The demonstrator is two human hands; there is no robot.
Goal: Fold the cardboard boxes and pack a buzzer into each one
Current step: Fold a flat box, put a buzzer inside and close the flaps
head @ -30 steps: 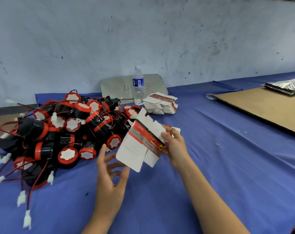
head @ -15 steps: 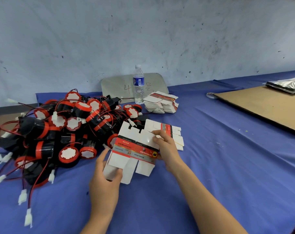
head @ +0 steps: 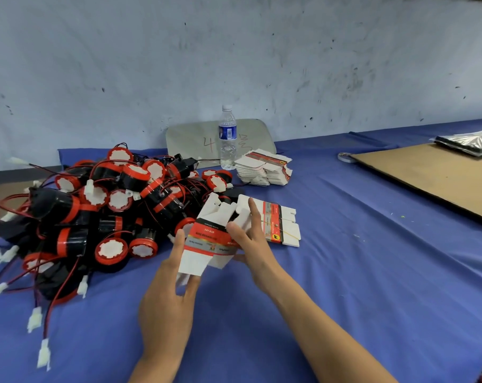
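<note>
Gripping a half-opened cardboard box (head: 206, 240) above the blue-covered bench (head: 372, 286), the left hand (head: 166, 297) has its thumb along the box's left edge and its fingers under the bottom flaps. The right hand (head: 252, 246) pinches the right side, thumb on the printed face, forefinger straight. The box is just beside the buzzer pile (head: 96, 211) and in front of a banded bundle of flat boxes (head: 282, 225). A loose stack of flat boxes (head: 264, 168) and a water bottle (head: 228, 136) stand behind.

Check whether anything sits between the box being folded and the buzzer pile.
Nothing visible. The left hand and right hand hold the half-opened box right at the edge of the buzzer pile.
</note>
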